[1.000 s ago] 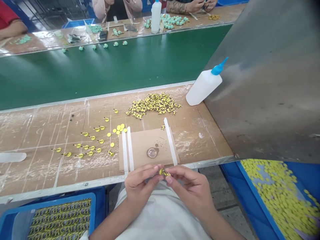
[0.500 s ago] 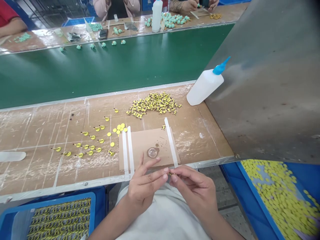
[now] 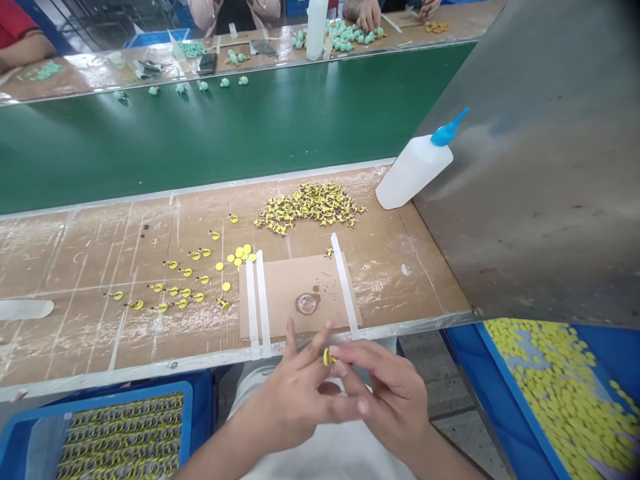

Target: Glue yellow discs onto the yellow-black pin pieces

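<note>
Standing here watching this one, the left hand [image 3: 295, 400] is open with its fingers spread, hovering just off the front edge of the worktop [image 3: 75, 333], and the right hand [image 3: 385, 400] is pinching a small yellow piece [image 3: 328, 357] in its fingertips, up in the air between the two hands, right over that front edge

Straight ahead there's a cardboard sheet [image 3: 295, 293] held down by white tape strips [image 3: 345, 287], with a shiny round blob [image 3: 307, 304] in the middle of it. Behind that is a heap of little yellow-and-black pieces [image 3: 310, 208], and off to the left more of them sit in loose rows [image 3: 170, 287] beside a small cluster of yellow discs [image 3: 241, 253]

A white squeeze bottle [image 3: 415, 172] with a blue nozzle lies tilted against a big metal panel [image 3: 530, 180] on the right. Lower left, a blue tray [image 3: 120, 433] holds neat rows of yellow-and-black pieces, and lower right, another blue tray [image 3: 560, 400] is heaped with yellow discs

Across a green belt [image 3: 225, 120], up top, a co-worker's hand [image 3: 367, 15] is working among teal pieces [image 3: 350, 30]
</note>
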A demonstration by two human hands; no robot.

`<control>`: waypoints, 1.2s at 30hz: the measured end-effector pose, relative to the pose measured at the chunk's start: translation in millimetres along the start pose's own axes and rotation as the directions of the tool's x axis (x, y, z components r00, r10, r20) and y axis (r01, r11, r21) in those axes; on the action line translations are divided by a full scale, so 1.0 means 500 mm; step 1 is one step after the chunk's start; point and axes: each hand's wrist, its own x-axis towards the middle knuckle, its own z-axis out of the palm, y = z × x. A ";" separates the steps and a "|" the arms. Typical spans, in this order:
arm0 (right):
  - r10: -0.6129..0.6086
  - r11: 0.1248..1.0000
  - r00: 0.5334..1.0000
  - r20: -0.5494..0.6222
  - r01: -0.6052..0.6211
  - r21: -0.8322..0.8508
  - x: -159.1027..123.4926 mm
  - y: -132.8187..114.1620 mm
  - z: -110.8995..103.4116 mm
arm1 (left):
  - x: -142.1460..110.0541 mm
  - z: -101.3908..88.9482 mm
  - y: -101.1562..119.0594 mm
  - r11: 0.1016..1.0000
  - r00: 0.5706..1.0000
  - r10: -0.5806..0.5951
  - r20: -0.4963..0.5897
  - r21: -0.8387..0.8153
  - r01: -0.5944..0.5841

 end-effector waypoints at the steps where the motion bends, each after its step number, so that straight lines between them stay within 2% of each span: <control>1: 0.005 1.000 1.000 -0.011 -0.005 0.001 0.000 -0.003 0.000 | -0.001 0.006 0.003 1.000 1.000 0.005 -0.004 -0.008 -0.005; 5: 0.124 0.989 0.987 -0.106 -0.115 0.094 -0.005 -0.012 -0.008 | -0.002 0.005 0.009 0.998 0.996 -0.056 -0.074 -0.046 0.053; 9: 0.218 0.964 0.966 -0.142 -0.190 0.185 -0.010 -0.012 -0.011 | -0.003 -0.008 0.003 0.980 0.957 -0.116 -0.266 -0.185 0.067; 12: 0.222 0.963 0.964 -0.146 -0.194 0.184 -0.011 -0.010 -0.006 | -0.004 -0.003 0.001 0.945 0.882 -0.176 -0.437 -0.326 0.026; 15: 0.238 0.964 0.961 -0.138 -0.216 0.156 -0.011 -0.010 -0.001 | 0.001 0.005 0.006 0.865 0.777 -0.319 -0.543 -0.502 0.005; 16: 0.241 0.964 0.961 -0.136 -0.220 0.151 -0.010 -0.011 0.000 | 0.005 0.007 0.009 0.842 0.751 -0.357 -0.555 -0.540 0.001; 18: 0.241 0.964 0.962 -0.126 -0.222 0.150 -0.010 -0.012 0.002 | 0.014 0.010 0.014 0.815 0.726 -0.396 -0.563 -0.580 -0.006; 22: 0.250 0.960 0.963 -0.103 -0.232 0.157 -0.008 -0.013 0.002 | 0.029 0.018 0.020 0.774 0.710 -0.448 -0.544 -0.634 0.003; 28: 0.304 0.926 0.952 -0.035 -0.287 0.246 0.001 -0.020 0.002 | 0.040 0.025 0.019 0.714 0.711 -0.485 -0.509 -0.700 -0.014; 31: 0.335 0.904 0.942 0.000 -0.321 0.284 0.006 -0.025 0.000 | 0.043 0.024 0.021 0.665 0.692 -0.545 -0.474 -0.747 0.013; 36: 0.438 0.858 0.898 0.026 -0.427 0.286 0.012 -0.024 -0.002 | 0.047 0.018 0.032 0.605 0.622 -0.648 -0.439 -0.793 0.071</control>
